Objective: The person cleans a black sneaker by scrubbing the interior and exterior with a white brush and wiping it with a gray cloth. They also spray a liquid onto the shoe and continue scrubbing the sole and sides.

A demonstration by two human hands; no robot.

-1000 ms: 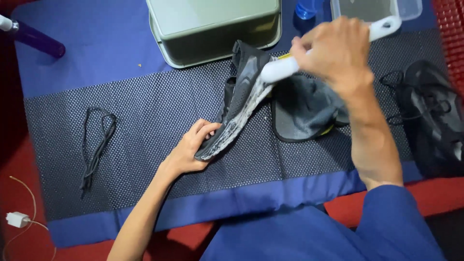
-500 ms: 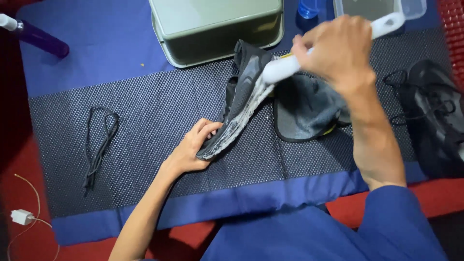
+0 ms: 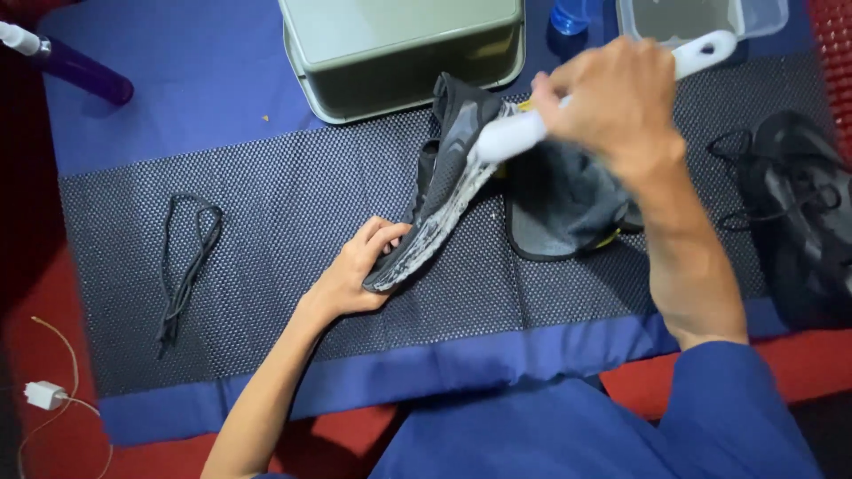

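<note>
Left hand (image 3: 351, 282) grips a black mesh sneaker's (image 3: 444, 182) toe; right hand (image 3: 621, 98) holds a white plastic brush (image 3: 524, 133) against it.

Bystanders on a dotted grey mat (image 3: 293, 222) over blue cloth (image 3: 177, 124).

Loose black shoelace (image 3: 182, 266) coiled at the mat's left part; pale green metal box (image 3: 404, 49) at the top edge, blue bottle (image 3: 572, 13) and clear plastic tub (image 3: 710, 18) beside it; purple spray bottle (image 3: 75, 66) lying at the far left corner; second black shoe (image 3: 799, 213) with tangled laces at the right; dark insole (image 3: 559, 208) near the middle; white charger plug (image 3: 43, 395) with cable on the red floor (image 3: 35, 355).
</note>
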